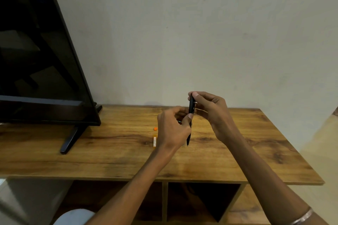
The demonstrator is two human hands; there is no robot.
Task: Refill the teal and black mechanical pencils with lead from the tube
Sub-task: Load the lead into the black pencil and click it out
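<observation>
I hold the black mechanical pencil (pixel 191 105) nearly upright above the wooden table (pixel 117 151), its tip pointing down. My left hand (pixel 172 129) grips its lower half. My right hand (pixel 210 107) pinches its top end between thumb and fingers. A sliver of the teal pencil (pixel 180 121) shows behind my left hand, mostly hidden. The orange lead tube (pixel 154 141) lies on the table just left of my left wrist. Its small orange cap (pixel 155 129) sits apart, a little farther back.
A large black TV (pixel 40 60) on a stand (pixel 70 139) fills the left side of the table. A plain wall rises behind. Open shelf compartments (pixel 201 201) lie under the tabletop. A bracelet (pixel 301 217) is on my right wrist.
</observation>
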